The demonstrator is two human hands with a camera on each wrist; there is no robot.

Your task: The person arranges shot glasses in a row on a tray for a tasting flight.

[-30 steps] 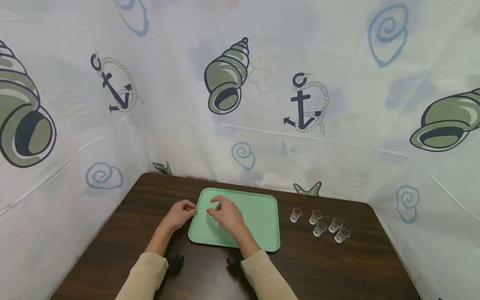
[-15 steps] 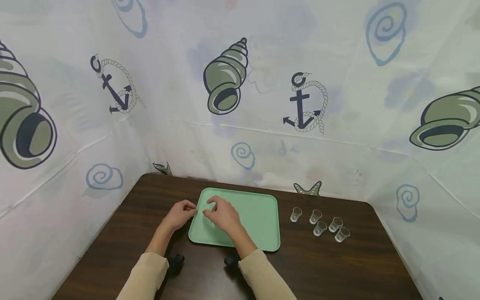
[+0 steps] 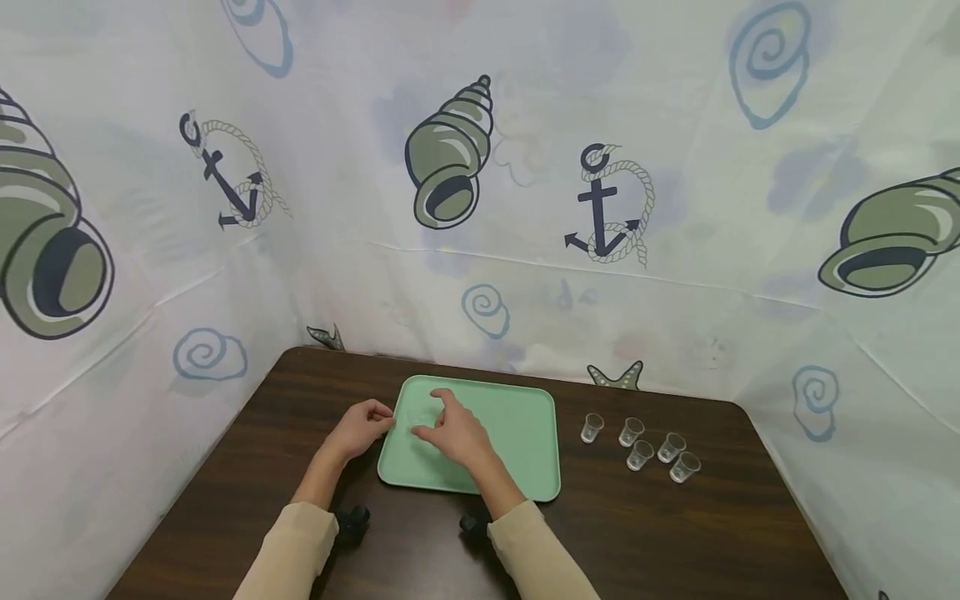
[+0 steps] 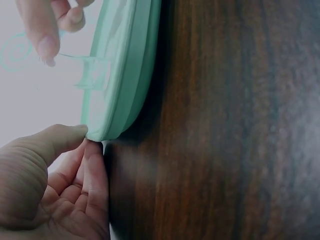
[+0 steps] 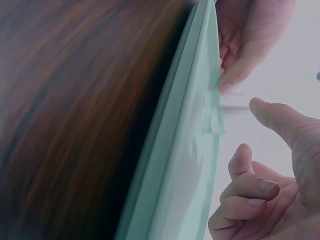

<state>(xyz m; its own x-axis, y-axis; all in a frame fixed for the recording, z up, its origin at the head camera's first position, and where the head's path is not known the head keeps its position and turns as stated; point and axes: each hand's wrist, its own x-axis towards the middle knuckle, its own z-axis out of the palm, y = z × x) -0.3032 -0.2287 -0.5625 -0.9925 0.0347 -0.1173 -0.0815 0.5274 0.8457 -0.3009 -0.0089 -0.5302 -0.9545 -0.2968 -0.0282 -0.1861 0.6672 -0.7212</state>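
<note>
Cup (image 4: 95, 73) stands on the tray (image 3: 517, 437) near its left rim; your right hand (image 3: 459, 433) has just spread wide beside it, so its release looks complete; your left hand (image 3: 362, 430) pinches the tray's edge.

Looks like a small makeshift booth (image 3: 390, 317), sort of curtained off. Creased white cloth (image 3: 337, 100) closes in the far side and both ends of a dark wood-look surface (image 3: 637, 533), and it's printed with green shells (image 3: 448, 148), navy anchors (image 3: 598, 217), blue swirls (image 3: 487, 310) and starfish (image 3: 616, 379), pretty much shower-curtain stuff. Can't tell if it sits in a home, lab or office.
</note>
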